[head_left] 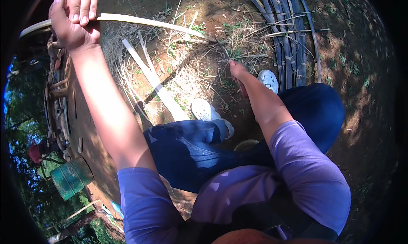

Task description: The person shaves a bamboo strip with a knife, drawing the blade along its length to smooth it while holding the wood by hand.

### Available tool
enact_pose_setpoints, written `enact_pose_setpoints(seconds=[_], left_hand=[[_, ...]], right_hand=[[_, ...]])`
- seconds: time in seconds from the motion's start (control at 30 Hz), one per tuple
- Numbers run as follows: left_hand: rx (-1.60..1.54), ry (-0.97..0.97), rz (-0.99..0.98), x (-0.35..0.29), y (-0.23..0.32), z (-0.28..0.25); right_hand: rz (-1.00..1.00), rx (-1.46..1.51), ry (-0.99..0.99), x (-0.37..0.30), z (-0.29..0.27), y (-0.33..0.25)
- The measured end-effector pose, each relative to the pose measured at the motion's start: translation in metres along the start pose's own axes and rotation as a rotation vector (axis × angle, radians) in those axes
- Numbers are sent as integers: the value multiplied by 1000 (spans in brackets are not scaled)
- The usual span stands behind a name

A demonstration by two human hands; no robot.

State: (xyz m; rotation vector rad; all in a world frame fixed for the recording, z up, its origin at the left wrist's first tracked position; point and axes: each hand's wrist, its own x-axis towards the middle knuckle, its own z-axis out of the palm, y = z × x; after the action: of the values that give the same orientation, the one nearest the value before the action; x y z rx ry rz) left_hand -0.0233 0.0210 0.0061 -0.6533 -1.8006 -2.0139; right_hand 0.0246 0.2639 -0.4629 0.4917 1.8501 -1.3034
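Note:
Raised at the upper left, my left hand (77, 25) is closed round a long pale strip of split bamboo or cane (148, 21). The strip bows to the right, and its far end comes down by the blade of a knife (222, 49). My right hand (238, 70) grips that knife, whose reddish handle sticks out below the fist. Whether the blade touches the strip is too small to tell. Thin curled shavings (191, 74) cover the ground under the strip. A wider pale slat (144, 69) slants down toward my left knee.
A bundle of long dark strips (289, 40) lies at the upper right, beyond my right knee. My white clogs (204, 111) stand among the shavings. A green drum (71, 176) and a wooden pole structure (55, 82) are at the left, with trees behind.

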Motion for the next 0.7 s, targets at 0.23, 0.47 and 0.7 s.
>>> enact_pose_setpoints(seconds=[0.23,0.47,0.7], left_hand=[[21,13,-10,-11,3,8],[36,12,6,-27,14,1],[20,82,39,-39,11,10]], right_hand=[[-190,217,77,-37,44,-25],[89,5,28,-17,31,-11],[56,282,-24,-27,7,-30]])
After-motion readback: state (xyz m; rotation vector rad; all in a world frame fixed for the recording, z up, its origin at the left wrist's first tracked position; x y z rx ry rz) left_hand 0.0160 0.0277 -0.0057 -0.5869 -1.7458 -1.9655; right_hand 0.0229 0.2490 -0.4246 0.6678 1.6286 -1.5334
